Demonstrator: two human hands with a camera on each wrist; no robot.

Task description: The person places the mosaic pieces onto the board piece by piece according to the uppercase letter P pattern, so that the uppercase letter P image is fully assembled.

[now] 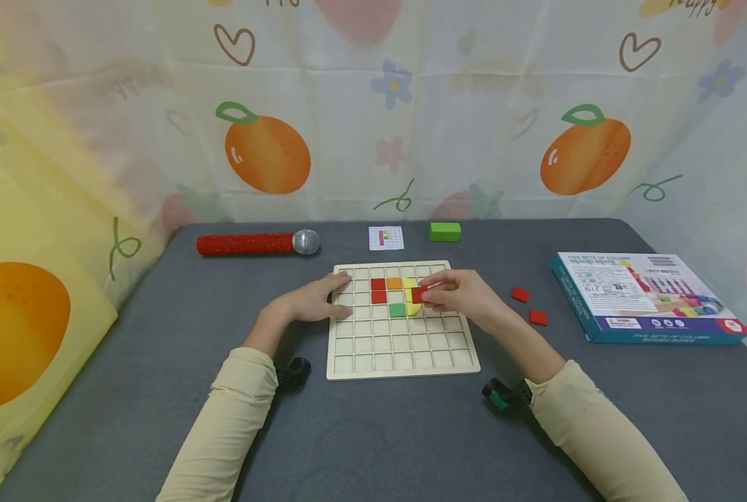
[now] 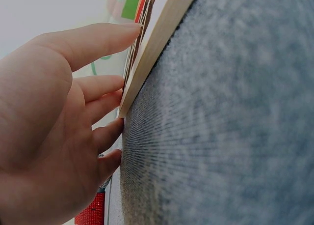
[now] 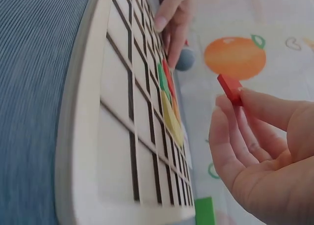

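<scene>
A pale wooden grid board (image 1: 373,344) lies on the table. Two red tiles (image 1: 378,296), an orange tile (image 1: 394,283), a green tile (image 1: 397,309) and yellow pieces (image 3: 170,118) sit in its upper cells. My right hand (image 1: 451,290) pinches a red square tile (image 3: 229,89) between thumb and fingers, held above the board beside the yellow pieces. With fingers extended, my left hand (image 1: 313,298) rests at the board's left edge; in the left wrist view its thumb and fingertips (image 2: 114,82) touch that edge.
Two loose red tiles (image 1: 529,307) lie right of the board, before a flat game box (image 1: 649,300). Along the back are a red glittery microphone (image 1: 248,244), a small card with a coloured grid pattern (image 1: 386,238) and a green block (image 1: 445,232). A printed curtain hangs behind.
</scene>
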